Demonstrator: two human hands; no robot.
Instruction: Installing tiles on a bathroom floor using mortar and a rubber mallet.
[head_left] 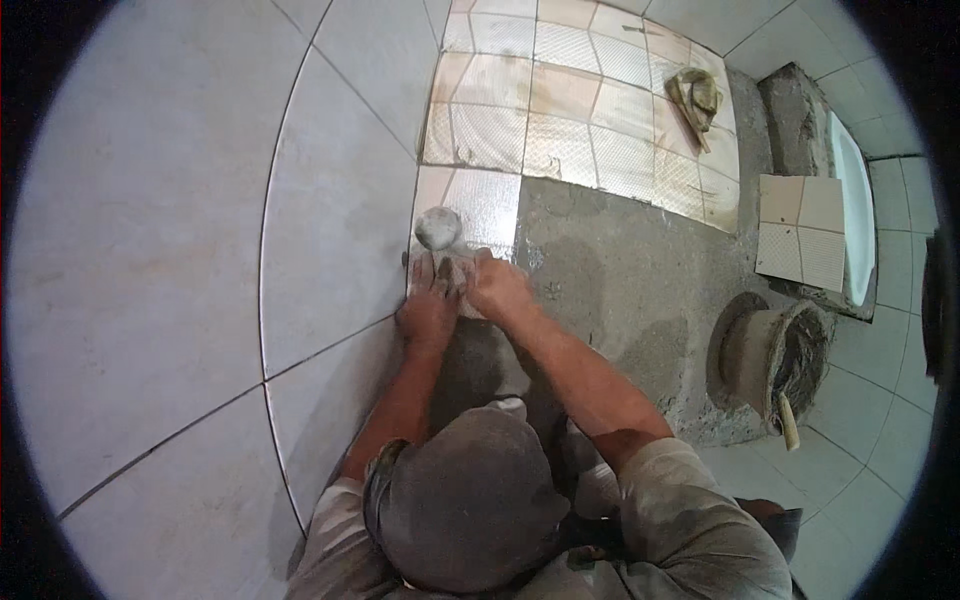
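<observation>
A pale patterned floor tile [485, 205] lies against the left wall, bordering the finished tiled area. My left hand [430, 308] rests at its near part, close to the wall, with fingers stretched forward and somewhat apart. Beside it, my right hand [497, 290] is closed, fingers curled by the tile's right side; whatever they grip is hidden. A round, dusty grey object [438, 228] sits on the tile just beyond my left fingertips. Between the hands is a small greyish lump [458, 272] too unclear to name.
Rough grey mortar floor [610, 270] spreads to the right. A bucket [765, 350] with a wooden-handled tool [788, 420] stands there. A loose tile [800, 232] leans against a white basin [852, 210]. A crumpled cloth [697, 100] lies on laid tiles [590, 110]. Large tiles cover the left wall [180, 250].
</observation>
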